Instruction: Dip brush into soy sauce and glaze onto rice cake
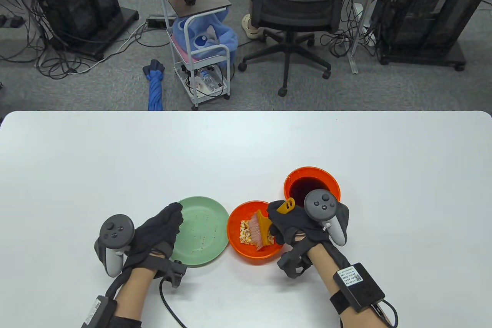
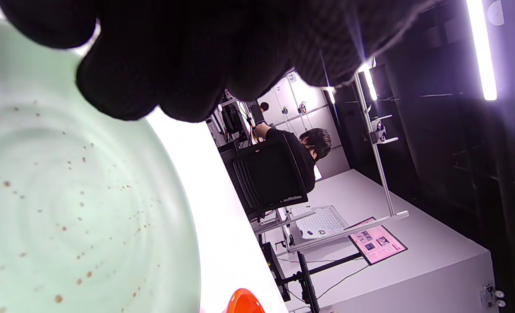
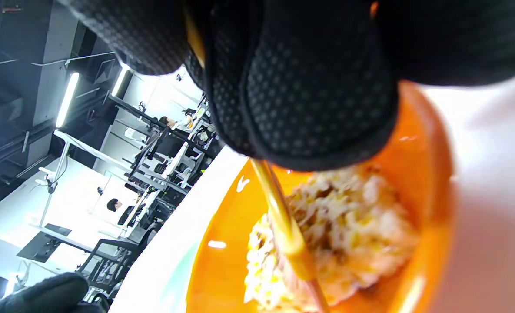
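Three dishes sit close together near the front of the white table [image 1: 246, 143] in the table view: a green plate [image 1: 201, 233], an orange bowl [image 1: 251, 255] just right of it with its rim almost touching the plate, and a second orange bowl [image 1: 296, 176] behind and to the right, filled with dark soy sauce [image 1: 305, 188]. The rice cake [image 1: 245, 232] lies in the nearer bowl. The right hand [image 1: 296, 224] grips the yellow handle of a brush [image 1: 259, 230], fingers wrapped round it; the pink bristles rest on the rice cake. The left hand [image 1: 161, 230] lies at the plate's left rim, fingers extended over the edge — it holds nothing that can be seen.

Left wrist view: the gloved fingers [image 2: 153, 65] hang loosely curled over the speckled green plate [image 2: 66, 195]. Whether they touch the rim cannot be told. A sliver of the orange bowl [image 2: 244, 302] shows at the bottom edge. The brush and rice cake do not appear here.

Right wrist view: the right hand's fingers [image 3: 309, 87] are closed round the brush handle [image 3: 283, 217], which runs down onto the rice cake [image 3: 353, 226] inside the orange bowl [image 3: 426, 152] — contact that is shown closer here than from above. The bristles are blurred. The left hand [image 3: 44, 293] shows at the lower left corner.
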`<state>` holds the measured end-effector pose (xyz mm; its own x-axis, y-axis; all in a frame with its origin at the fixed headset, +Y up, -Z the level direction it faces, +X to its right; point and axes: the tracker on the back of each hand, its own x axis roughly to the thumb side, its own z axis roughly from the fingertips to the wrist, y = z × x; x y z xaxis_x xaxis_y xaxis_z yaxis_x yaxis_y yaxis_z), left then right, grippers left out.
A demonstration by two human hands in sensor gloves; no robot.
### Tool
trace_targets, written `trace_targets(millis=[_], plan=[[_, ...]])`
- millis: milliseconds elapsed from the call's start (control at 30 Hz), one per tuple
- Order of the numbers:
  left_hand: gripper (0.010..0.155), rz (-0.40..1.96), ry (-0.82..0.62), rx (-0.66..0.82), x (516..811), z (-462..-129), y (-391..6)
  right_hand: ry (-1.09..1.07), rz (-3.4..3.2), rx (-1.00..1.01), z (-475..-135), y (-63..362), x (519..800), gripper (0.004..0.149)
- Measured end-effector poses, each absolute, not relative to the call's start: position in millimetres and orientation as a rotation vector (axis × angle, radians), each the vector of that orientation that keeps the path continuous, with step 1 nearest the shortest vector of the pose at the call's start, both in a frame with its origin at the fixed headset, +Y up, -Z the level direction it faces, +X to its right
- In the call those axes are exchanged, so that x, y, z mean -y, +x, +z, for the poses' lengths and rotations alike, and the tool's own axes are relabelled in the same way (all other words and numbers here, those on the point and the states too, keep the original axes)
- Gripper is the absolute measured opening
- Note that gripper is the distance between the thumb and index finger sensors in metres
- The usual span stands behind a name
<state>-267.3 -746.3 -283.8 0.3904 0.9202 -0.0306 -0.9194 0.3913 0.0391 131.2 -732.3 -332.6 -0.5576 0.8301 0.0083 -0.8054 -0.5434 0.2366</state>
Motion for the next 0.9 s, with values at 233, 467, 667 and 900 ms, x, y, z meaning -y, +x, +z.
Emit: trace_targets(millis=[233, 467, 667, 900], plan=[[0.056, 1.177, 0.021, -0.055, 747, -284, -269, 0.114, 2.235, -0.206, -329, 150, 721, 0.046], [0.056, 1.174, 0.022, -0.05, 747, -284, -268, 0.174, 2.255, -0.169, -326, 136, 698, 0.047], [0.056, 1.172, 0.024, -0.051, 747, -283, -269, 0.251, 2.166, -0.187, -323, 101, 694, 0.047], [0.056, 1.175, 0.025, -0.048, 748, -283, -269, 0.243, 2.191, -0.241, -325, 87, 717, 0.047]])
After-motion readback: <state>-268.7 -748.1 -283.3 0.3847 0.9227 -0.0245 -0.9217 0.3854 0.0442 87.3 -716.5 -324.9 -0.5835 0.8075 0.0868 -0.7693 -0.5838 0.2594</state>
